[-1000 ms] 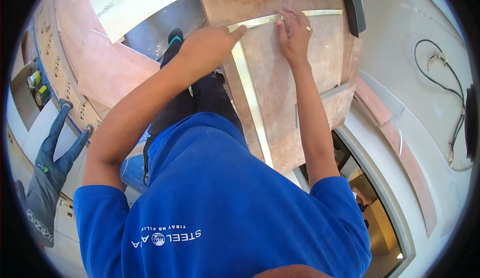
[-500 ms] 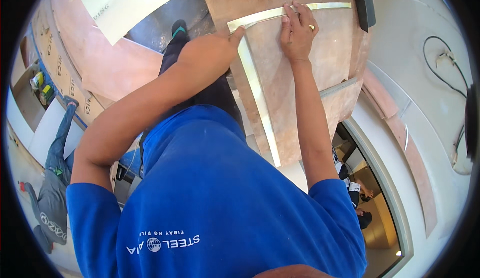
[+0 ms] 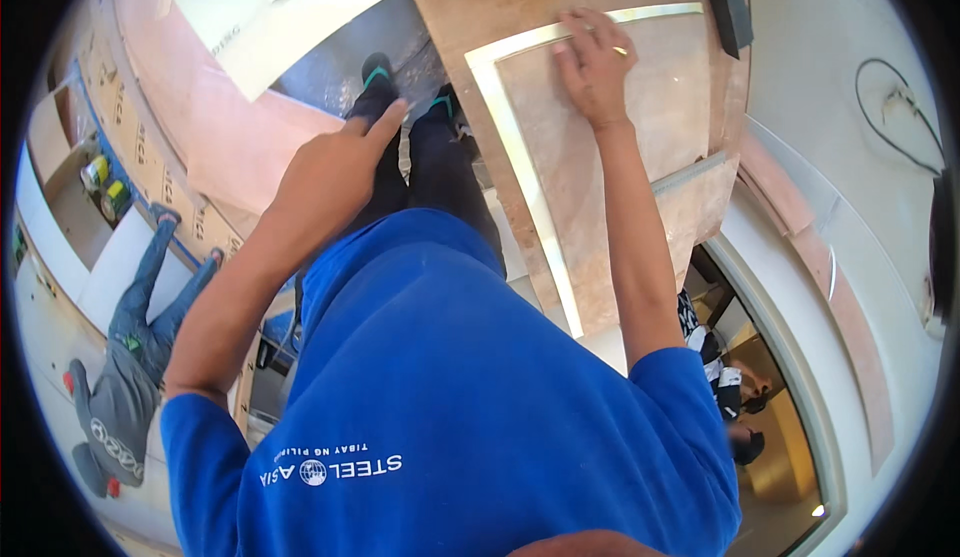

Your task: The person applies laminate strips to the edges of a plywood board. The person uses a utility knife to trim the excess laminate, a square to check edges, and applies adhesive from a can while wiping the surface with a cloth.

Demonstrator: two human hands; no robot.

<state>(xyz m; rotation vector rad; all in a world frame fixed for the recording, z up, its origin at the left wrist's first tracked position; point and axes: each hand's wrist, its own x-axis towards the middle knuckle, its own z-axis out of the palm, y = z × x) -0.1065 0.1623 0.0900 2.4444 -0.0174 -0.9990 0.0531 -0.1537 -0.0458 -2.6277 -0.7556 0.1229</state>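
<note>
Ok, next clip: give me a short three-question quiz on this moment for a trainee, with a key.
1. True or false: the left hand is off the wooden panel.
2. What shape does the pale band on the panel make? A) a closed ring B) an L-shaped corner C) a cross
3. Short answer: which of the wearer's hands has the gold-coloured ring on it?

Key:
1. True; it is out to the left of the panel, above the wearer's legs.
2. B
3. The right hand, whose fingers are at the band's upper arm.
</note>
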